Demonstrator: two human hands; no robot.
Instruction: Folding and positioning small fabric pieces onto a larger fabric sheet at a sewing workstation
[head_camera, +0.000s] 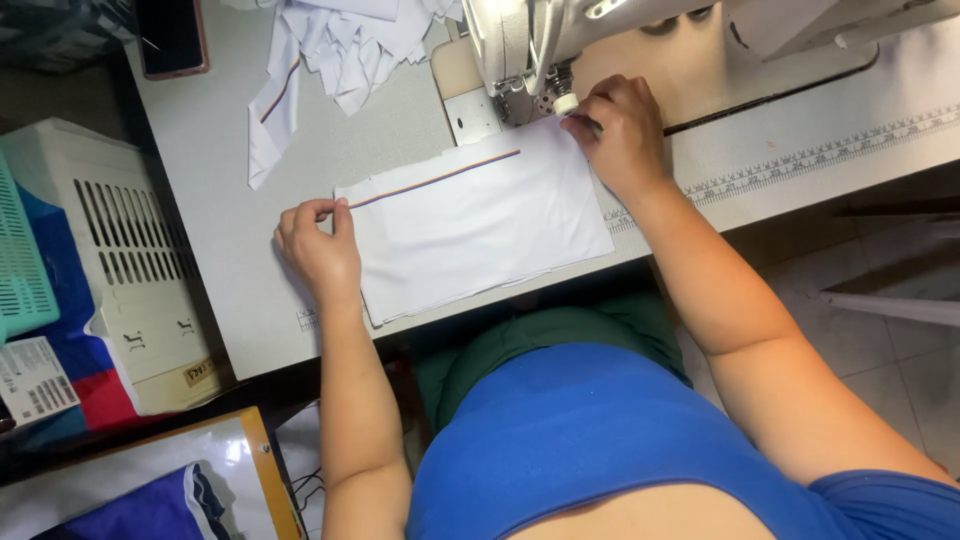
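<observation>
**Two Hands Positioned a White Fabric Panel at the Sewing Machine**

One pale grey tabletop (220, 180) carried all the work items. A printed measuring scale (820, 155) ran along its right-hand front edge. The white sewing machine (560, 40) stood at the top of the tabletop, its needle area facing the person.

A white fabric panel (480, 225) lay flat on the tabletop, between the two hands and directly in front of the machine. Its upper right corner reached the needle area. A narrow striped ribbon (435, 180), multicoloured, ran along the upper edge of the panel from its left corner toward the machine.

A pile of loose white fabric pieces (340, 50) lay at the top of the tabletop, left of the machine, well apart from the panel. A dark phone (170, 38) lay near the upper left corner.

A white slotted plastic crate (120, 250) stood left of the tabletop, beside a teal basket (20, 260).

The right hand (620, 130) rested on the upper right corner of the panel, just beside the needle area. Its fingers (585, 110) were pressed together and curled around a small pale object; what it was could not be determined.

The left hand (320, 245) was at the upper left corner of the panel. Its fingers (325, 208) pinched the end of the striped ribbon.
</observation>
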